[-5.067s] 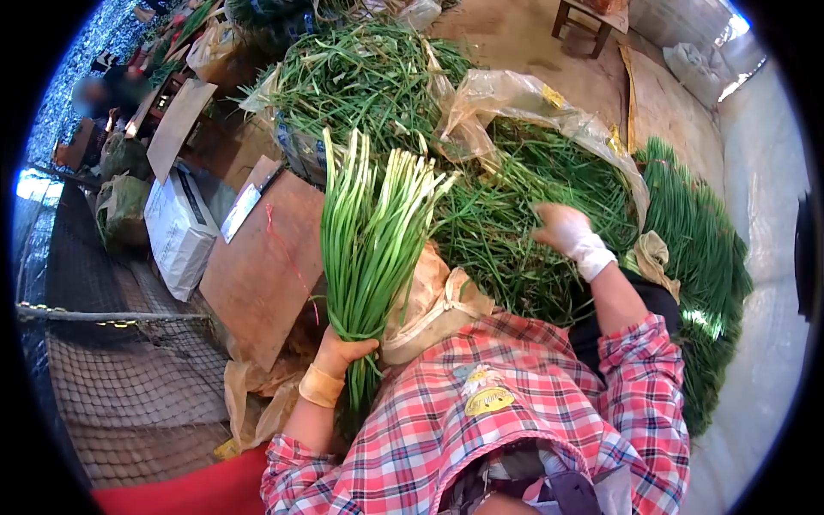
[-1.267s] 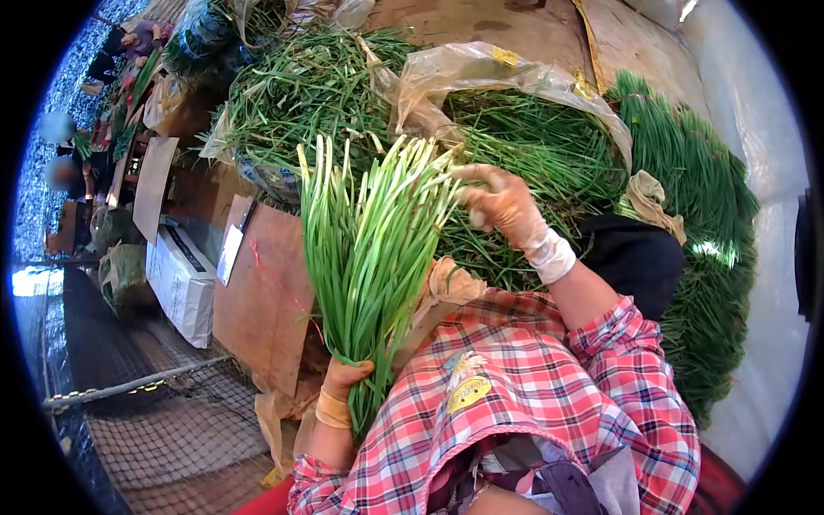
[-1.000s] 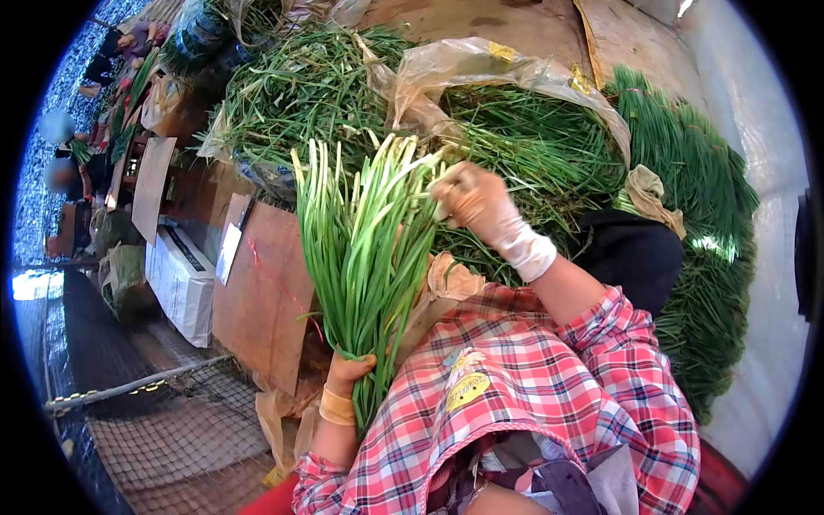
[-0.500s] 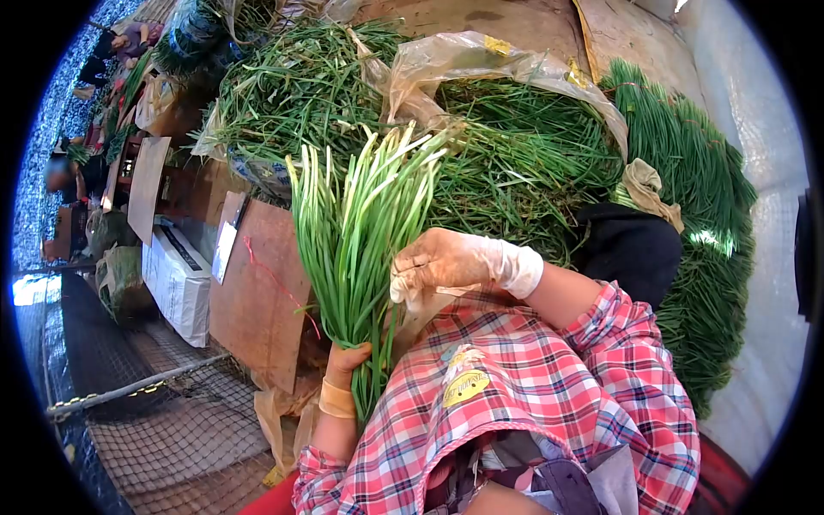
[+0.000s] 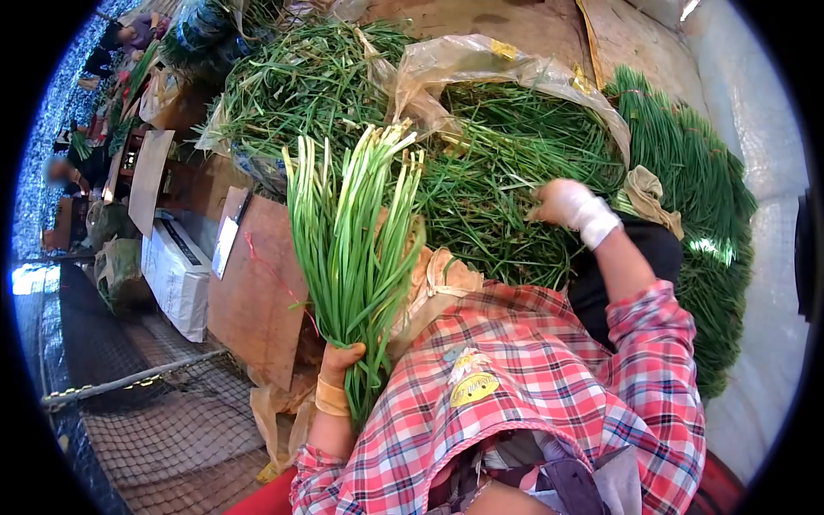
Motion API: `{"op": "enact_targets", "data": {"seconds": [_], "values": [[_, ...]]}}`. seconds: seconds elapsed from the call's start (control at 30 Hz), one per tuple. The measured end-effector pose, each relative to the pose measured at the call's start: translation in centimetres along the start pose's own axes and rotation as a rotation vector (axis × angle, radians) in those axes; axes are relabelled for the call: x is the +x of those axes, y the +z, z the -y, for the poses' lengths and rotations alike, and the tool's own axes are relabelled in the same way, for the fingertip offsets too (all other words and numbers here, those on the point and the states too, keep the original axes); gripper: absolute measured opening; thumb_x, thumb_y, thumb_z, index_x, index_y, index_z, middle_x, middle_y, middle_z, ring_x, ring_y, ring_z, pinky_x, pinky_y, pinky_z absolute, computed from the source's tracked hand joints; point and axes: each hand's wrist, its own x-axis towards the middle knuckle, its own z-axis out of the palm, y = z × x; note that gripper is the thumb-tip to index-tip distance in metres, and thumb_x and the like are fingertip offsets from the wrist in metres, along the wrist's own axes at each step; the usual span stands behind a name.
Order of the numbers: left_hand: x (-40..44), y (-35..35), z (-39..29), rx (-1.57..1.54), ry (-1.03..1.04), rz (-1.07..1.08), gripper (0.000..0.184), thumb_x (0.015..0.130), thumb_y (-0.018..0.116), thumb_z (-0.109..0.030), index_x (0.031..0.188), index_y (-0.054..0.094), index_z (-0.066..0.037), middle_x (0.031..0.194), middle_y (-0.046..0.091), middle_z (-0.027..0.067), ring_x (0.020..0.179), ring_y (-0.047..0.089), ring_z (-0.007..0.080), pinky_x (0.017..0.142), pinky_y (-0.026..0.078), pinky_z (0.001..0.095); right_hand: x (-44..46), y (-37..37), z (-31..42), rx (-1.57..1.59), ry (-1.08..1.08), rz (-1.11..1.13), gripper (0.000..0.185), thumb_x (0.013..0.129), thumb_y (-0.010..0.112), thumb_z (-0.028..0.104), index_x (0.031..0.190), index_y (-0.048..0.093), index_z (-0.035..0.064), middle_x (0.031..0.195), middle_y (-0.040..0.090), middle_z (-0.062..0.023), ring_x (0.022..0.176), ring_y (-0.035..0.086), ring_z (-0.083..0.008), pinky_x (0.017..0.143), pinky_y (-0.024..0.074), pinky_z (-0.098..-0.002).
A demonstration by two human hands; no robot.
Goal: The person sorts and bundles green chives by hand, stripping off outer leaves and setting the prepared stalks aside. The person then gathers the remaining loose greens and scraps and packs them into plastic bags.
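My left hand [image 5: 342, 355] is wrapped round the lower part of a bunch of garlic chives [image 5: 352, 266], thumb across the leaves. The bunch stands nearly upright, its pale stem ends fanned out at the top. A tan band circles my left wrist. Off to the right, my right hand [image 5: 564, 204] is over the edge of a loose heap of chives [image 5: 506, 202]. It wears a whitish covering at the wrist, and its fingers are bent and smeared by motion, so whether they hold anything is not clear.
A plastic sheet [image 5: 549, 64] lies partly over the heap. Tied chives [image 5: 678, 146] are stacked at the right. A knife [image 5: 228, 236] lies on a brown board [image 5: 257, 300] beside a white box [image 5: 177, 279]. Netting [image 5: 180, 429] spreads at lower left. People sit farther back.
My right hand has moved from beside the bunch, right and upward, to the loose heap. The left hand keeps its hold, and the bunch's top has shifted slightly left.
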Motion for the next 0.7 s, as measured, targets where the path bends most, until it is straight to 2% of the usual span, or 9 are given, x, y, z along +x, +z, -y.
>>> {"op": "enact_targets", "data": {"seconds": [0.03, 0.07, 0.1, 0.17, 0.27, 0.33, 0.4, 0.53, 0.7], "values": [[-0.1, 0.8, -0.5, 0.004, -0.003, 0.002, 0.07, 0.067, 0.077, -0.019, 0.124, 0.046, 0.006, 0.097, 0.063, 0.0146, 0.08, 0.063, 0.0229, 0.065, 0.053, 0.0315, 0.3, 0.2, 1.4, 0.183, -0.018, 0.014, 0.043, 0.086, 0.055, 0.043, 0.105, 0.064, 0.0054, 0.09, 0.067, -0.0171, 0.077, 0.067, -0.0246, 0.071, 0.0532, -0.0312], [0.0, 1.9, -1.0, 0.02, 0.046, 0.007, 0.058, 0.07, 0.076, -0.019, 0.116, 0.05, 0.005, 0.093, 0.063, 0.0144, 0.075, 0.063, 0.0233, 0.06, 0.053, 0.0318, 0.7, 1.4, 2.2, 1.083, 0.05, 0.134, 0.045, 0.089, 0.053, 0.044, 0.1, 0.065, 0.0027, 0.074, 0.067, -0.0133, 0.058, 0.064, -0.0188, 0.054, 0.0517, -0.0279], [0.0, 2.6, -1.3, 0.035, 0.091, 0.009, 0.047, 0.073, 0.075, -0.018, 0.108, 0.054, 0.004, 0.09, 0.063, 0.0142, 0.07, 0.063, 0.0236, 0.056, 0.054, 0.0321, 0.4, 0.2, 3.9, 1.443, 0.038, 0.157, 0.051, 0.09, 0.05, 0.049, 0.094, 0.064, -0.0002, 0.063, 0.063, -0.008, 0.045, 0.055, -0.0118, 0.042, 0.0442, -0.0226], [0.0, 2.4, -1.5, 0.244, 0.004, -0.024, 0.039, 0.073, 0.073, -0.013, 0.104, 0.057, 0.003, 0.09, 0.063, 0.0129, 0.07, 0.063, 0.0222, 0.056, 0.053, 0.0317, 2.1, 0.7, 6.2, 1.744, -0.079, 0.068, 0.065, 0.086, 0.046, 0.061, 0.093, 0.063, -0.0013, 0.055, 0.057, -0.0022, 0.042, 0.048, -0.0079, 0.039, 0.0383, -0.02], [0.8, 1.9, -1.3, 0.473, 0.001, -0.016, 0.028, 0.073, 0.07, -0.002, 0.1, 0.063, 0.0, 0.091, 0.064, 0.0102, 0.073, 0.063, 0.0188, 0.061, 0.053, 0.0317, 3.6, -1.1, 10.1, 1.736, -0.129, 0.165, 0.055, 0.084, 0.053, 0.058, 0.079, 0.059, 0.0029, 0.055, 0.054, -0.001, 0.041, 0.042, -0.0087, 0.038, 0.0324, -0.0224], [1.1, 3.4, -1.3, 1.236, 0.438, 0.045, 0.034, 0.073, 0.071, -0.002, 0.105, 0.063, -0.001, 0.094, 0.065, 0.0106, 0.078, 0.063, 0.0187, 0.067, 0.053, 0.0327, 4.7, -1.4, 11.1, 1.532, -0.157, 0.19, 0.048, 0.079, 0.065, 0.051, 0.078, 0.063, 0.003, 0.057, 0.057, -0.0027, 0.043, 0.046, -0.0088, 0.039, 0.0386, -0.0214], [0.2, 3.4, -0.7, 1.056, 0.271, -0.043, 0.035, 0.07, 0.069, -0.006, 0.104, 0.063, -0.003, 0.1, 0.066, 0.009, 0.092, 0.062, 0.0205, 0.081, 0.049, 0.0333, 4.2, -1.8, 10.6, 1.495, -0.197, 0.197, 0.045, 0.08, 0.066, 0.048, 0.078, 0.064, 0.0028, 0.059, 0.058, -0.0041, 0.044, 0.048, -0.0101, 0.04, 0.0403, -0.0225], [-0.6, 1.9, -0.3, 0.499, 0.072, -0.072, 0.042, 0.069, 0.074, -0.016, 0.106, 0.062, -0.001, 0.1, 0.066, 0.0093, 0.091, 0.064, 0.0195, 0.082, 0.05, 0.0323, 3.9, -1.0, 9.1, 1.594, -0.337, 0.37, 0.036, 0.083, 0.066, 0.035, 0.094, 0.067, 0.0007, 0.068, 0.061, -0.0043, 0.051, 0.055, -0.012, 0.049, 0.0471, -0.0237], [-0.8, 1.6, 0.1, 0.332, 0.058, -0.054, 0.055, 0.066, 0.078, -0.019, 0.113, 0.057, 0.001, 0.102, 0.065, 0.0096, 0.092, 0.062, 0.0212, 0.082, 0.051, 0.0338, 3.2, -1.1, 8.5, 1.419, -0.399, 0.377, 0.04, 0.088, 0.061, 0.026, 0.119, 0.056, 0.0008, 0.085, 0.063, -0.005, 0.062, 0.058, -0.0113, 0.059, 0.0511, -0.0241]]}}
